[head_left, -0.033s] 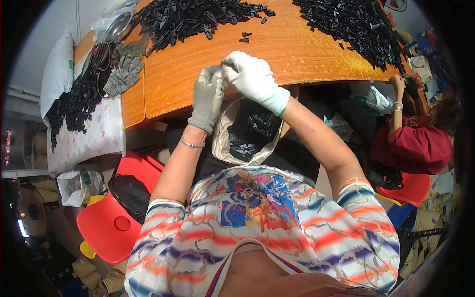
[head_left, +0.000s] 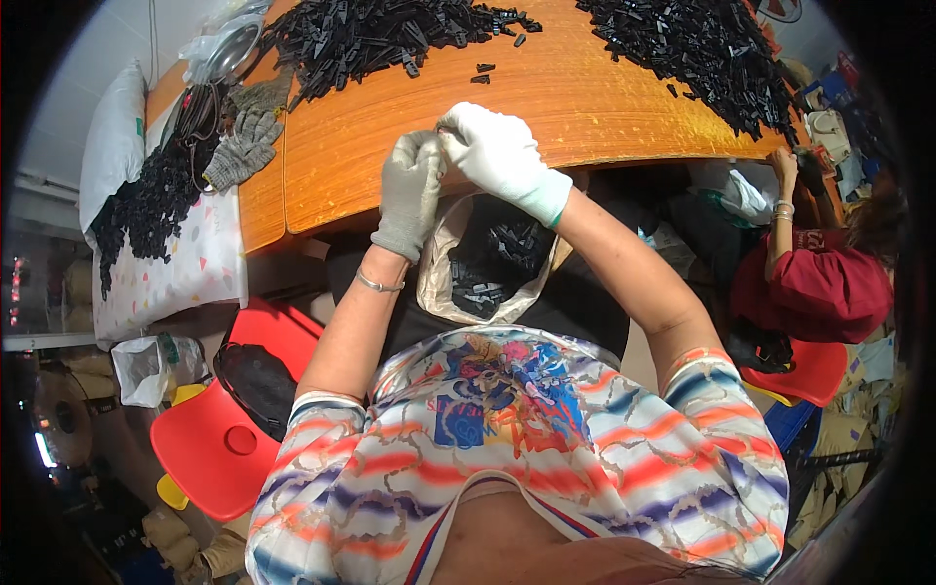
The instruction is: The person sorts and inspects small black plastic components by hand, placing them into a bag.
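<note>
Both gloved hands met at the table (head_left: 585,107) edge, at 12 o'clock from the person's chest. The left hand (head_left: 409,190), in a grey knit glove, was curled nearly shut, its fingertips pinched against those of the right hand (head_left: 497,156), which wore a smoother white glove and was curled just as tightly. Whatever small piece they gripped was hidden between the fingers, so I cannot tell what it was. Just below, at 6 o'clock from the hands, a thin crinkled bag (head_left: 478,263) hung open on the lap, probably so finished pieces could drop straight in; it held small black parts (head_left: 487,273). Heaps of similar hard, angular black pieces (head_left: 380,39) lay across the glossy orange table at 11 and 1 o'clock, within reach. Spare knit gloves (head_left: 239,146) lay at 10 o'clock.
</note>
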A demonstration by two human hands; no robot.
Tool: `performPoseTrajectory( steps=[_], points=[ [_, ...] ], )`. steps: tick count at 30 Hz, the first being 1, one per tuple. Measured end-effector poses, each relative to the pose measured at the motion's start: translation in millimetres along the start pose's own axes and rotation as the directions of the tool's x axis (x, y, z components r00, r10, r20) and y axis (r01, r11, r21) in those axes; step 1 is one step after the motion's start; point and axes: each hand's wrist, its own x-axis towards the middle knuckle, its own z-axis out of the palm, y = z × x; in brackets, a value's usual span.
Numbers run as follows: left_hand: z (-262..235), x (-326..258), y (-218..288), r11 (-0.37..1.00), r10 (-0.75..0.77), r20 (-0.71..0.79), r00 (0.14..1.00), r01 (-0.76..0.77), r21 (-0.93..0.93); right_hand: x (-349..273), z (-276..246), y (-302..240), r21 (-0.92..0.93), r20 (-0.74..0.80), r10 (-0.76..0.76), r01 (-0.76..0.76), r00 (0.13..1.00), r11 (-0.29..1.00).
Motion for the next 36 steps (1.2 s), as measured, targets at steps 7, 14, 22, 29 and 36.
performPoseTrajectory(
  steps=[7, 14, 22, 29, 36],
  points=[
    [11, 6, -14, 0.984, 0.115, -0.122, 0.986, -0.097, 0.151, 1, 4, 12, -0.211, 0.115, -0.169, 0.191, 0.979, 0.959],
    [21, 16, -9, 0.988, 0.102, -0.141, 0.985, -0.083, 0.131, 5, 0, 15, -0.178, 0.070, -0.086, 0.097, 0.994, 0.979],
    [4, 16, 12, 0.994, -0.039, 0.143, 0.989, 0.053, -0.096, 18, -10, 29, 0.049, 0.086, 0.209, -0.214, 0.974, 0.976],
    [-1, -4, 9, 0.851, -0.298, 0.136, 0.945, 0.328, -0.410, 2, -36, 35, 0.350, 0.274, -0.122, 0.019, 0.954, 0.937],
    [9, -32, -16, 0.799, -0.296, 0.304, 0.905, 0.409, -0.441, -29, -30, 17, 0.699, 0.505, 0.294, -0.585, 0.811, 0.411]
  ],
)
